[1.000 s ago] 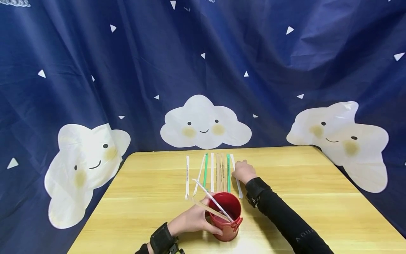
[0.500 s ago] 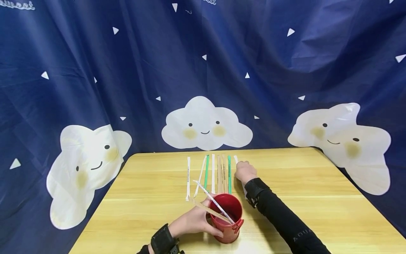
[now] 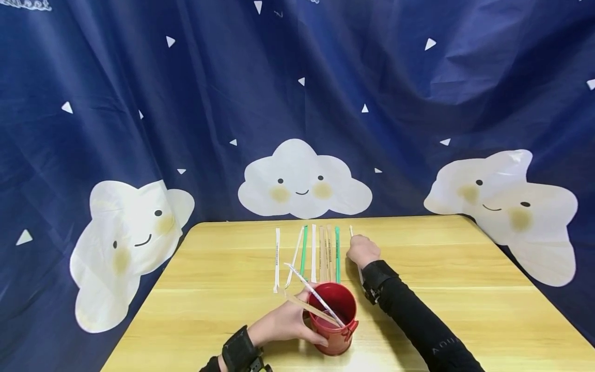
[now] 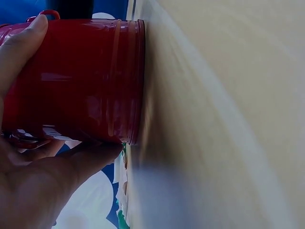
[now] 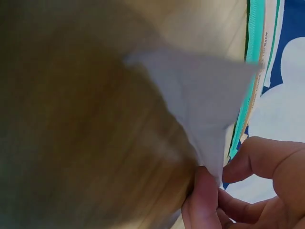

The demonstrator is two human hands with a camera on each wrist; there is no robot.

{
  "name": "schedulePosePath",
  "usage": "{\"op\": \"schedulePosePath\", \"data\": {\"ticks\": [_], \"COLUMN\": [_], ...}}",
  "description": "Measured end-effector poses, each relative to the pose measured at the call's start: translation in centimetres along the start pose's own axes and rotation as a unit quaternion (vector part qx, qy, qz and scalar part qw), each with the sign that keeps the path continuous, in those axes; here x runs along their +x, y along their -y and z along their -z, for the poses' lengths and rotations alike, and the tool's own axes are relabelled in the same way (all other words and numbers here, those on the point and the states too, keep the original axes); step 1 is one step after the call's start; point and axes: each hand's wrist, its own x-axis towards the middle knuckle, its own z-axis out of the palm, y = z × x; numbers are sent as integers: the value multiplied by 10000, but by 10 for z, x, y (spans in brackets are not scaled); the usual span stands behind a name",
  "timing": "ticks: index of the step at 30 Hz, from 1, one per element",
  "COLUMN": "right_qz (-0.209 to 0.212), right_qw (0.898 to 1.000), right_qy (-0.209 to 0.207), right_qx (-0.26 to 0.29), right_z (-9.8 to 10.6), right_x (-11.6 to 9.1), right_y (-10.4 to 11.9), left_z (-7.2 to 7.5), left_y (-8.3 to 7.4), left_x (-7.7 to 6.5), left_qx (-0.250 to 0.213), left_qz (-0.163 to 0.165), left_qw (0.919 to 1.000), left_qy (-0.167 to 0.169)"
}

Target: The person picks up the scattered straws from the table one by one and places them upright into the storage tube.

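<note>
My left hand (image 3: 281, 324) grips a small red metal bucket (image 3: 335, 345) standing on the table, thumb on the near side and fingers round the far side. Leaning in the bucket are a white paper-wrapped straw (image 3: 309, 288) and a brown one (image 3: 299, 302), both sticking out to the left. Behind and right of it, my right hand (image 3: 364, 252) pinches another white paper-wrapped straw (image 5: 200, 95) between thumb and fingers, as the right wrist view shows. The head view shows only that straw's ends, on either side of the hand.
Left of my right hand lies a row of wrapped straws: a green straw (image 3: 338, 256), brown straws (image 3: 329, 253), a white straw (image 3: 313, 253), another green straw (image 3: 304, 250) and more white ones (image 3: 277, 258). The wooden table (image 3: 465, 289) ends at a blue curtain (image 3: 209, 103).
My right hand has closed on the rightmost white straw and shifted slightly to the right with it, away from the green straw. The left hand and bucket stay in place.
</note>
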Motion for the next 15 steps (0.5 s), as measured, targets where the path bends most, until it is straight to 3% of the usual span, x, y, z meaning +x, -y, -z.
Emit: {"op": "schedulePosePath", "data": {"ticks": [11,15], "right_qz": [58,360], "right_qw": [9989,9963], "right_qy": [-219,-483], "right_qx": [405,608], "right_z": [6,11], "right_x": [-12,-21], "right_y": [-3,-4], "left_z": [-2,-1], "left_y": [-1,-1], "left_x": [-2,0], "left_qx": [280,198], "left_qz": [-120,-112], "left_qw": [9995,9997], "left_qy": [-22,-5]}}
